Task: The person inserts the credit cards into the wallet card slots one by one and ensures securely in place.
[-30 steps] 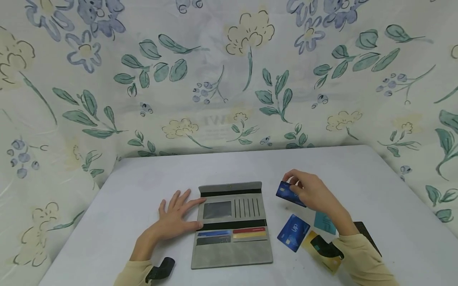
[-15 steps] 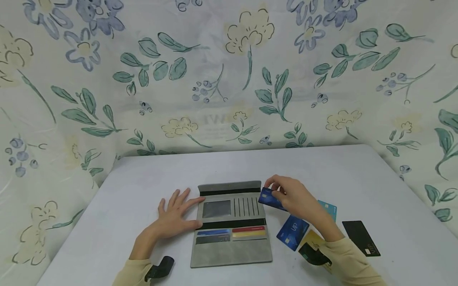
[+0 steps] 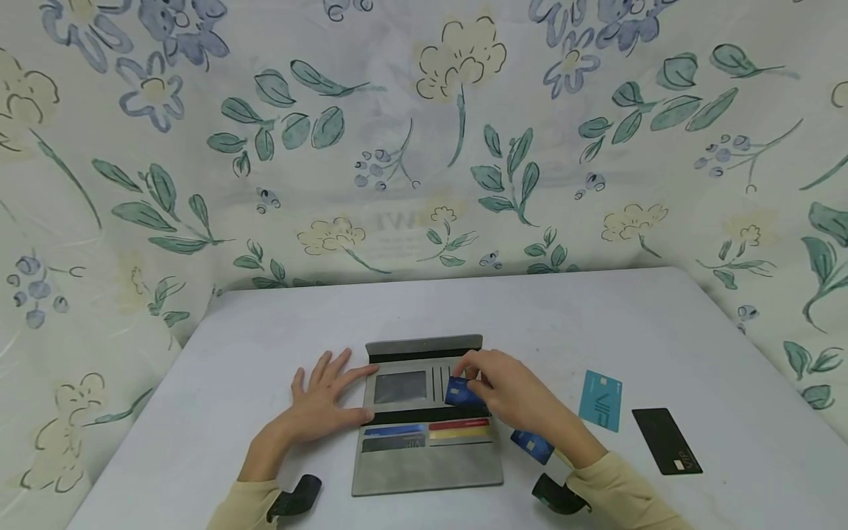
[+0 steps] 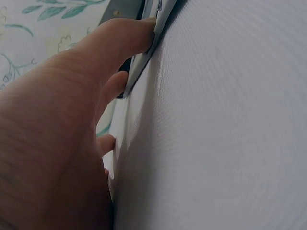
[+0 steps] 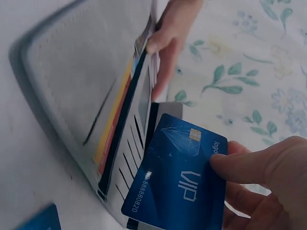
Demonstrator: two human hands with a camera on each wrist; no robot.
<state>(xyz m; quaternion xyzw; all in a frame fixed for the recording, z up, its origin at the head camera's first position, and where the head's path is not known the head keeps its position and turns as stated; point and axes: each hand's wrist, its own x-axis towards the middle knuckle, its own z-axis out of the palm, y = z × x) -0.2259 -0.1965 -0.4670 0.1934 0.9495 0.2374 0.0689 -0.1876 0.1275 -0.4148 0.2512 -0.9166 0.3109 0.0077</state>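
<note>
A grey wallet (image 3: 430, 470) lies unfolded on the white table, with several cards tucked in its lower pockets and a row of narrow slots in its upper half. My left hand (image 3: 324, 401) has its fingers spread, thumb and index finger resting on the wallet's left edge. Over the slots, my right hand (image 3: 513, 386) pinches a dark blue card (image 5: 180, 172) marked VIP between thumb and fingers. In the right wrist view the card is tilted in front of the slots; whether it touches them I cannot tell.
Right of the wallet lie a teal card (image 3: 601, 401), a black card (image 3: 667, 442) and another blue card (image 3: 532, 445), partly hidden by the right forearm. A floral cloth (image 3: 397, 147) hangs behind the table.
My right hand has carried the blue card leftward and nearer, from beside the wallet to above its slots. The teal and black cards have come into full view. My left hand stays put.
</note>
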